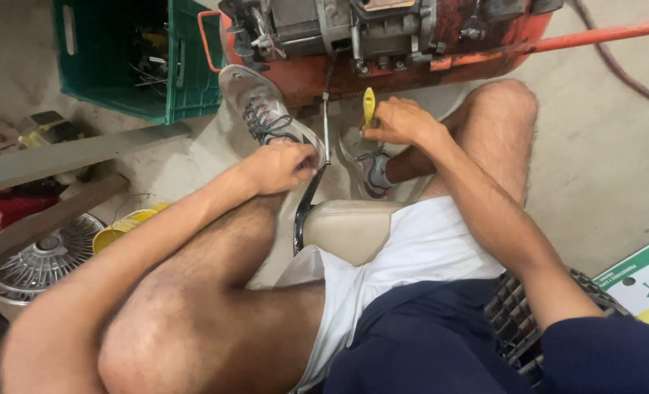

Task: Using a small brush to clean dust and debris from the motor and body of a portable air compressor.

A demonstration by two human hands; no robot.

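Seated view, looking down between my knees at the concrete floor (609,160). My left hand (280,166) is closed, its fingers wrapped around the lower end of a thin metal rod (325,124) that runs straight up to the underside of the orange machine (383,69) at the far edge of the floor. My right hand (401,120) sits just right of the rod, fingers closed on a yellow-handled tool (369,106) whose handle stands upright above my knuckles; its tip is hidden by the hand. Both hands lie near each other, just in front of the machine. My left shoe (266,113) rests against the machine's base beside the rod; my right shoe (364,164) lies below the right hand. A green crate (186,80) stands left of the machine. A hubcap (43,263) and a yellow container (124,230) lie at the left edge of the floor. A cardboard box (645,281) shows at the right edge.
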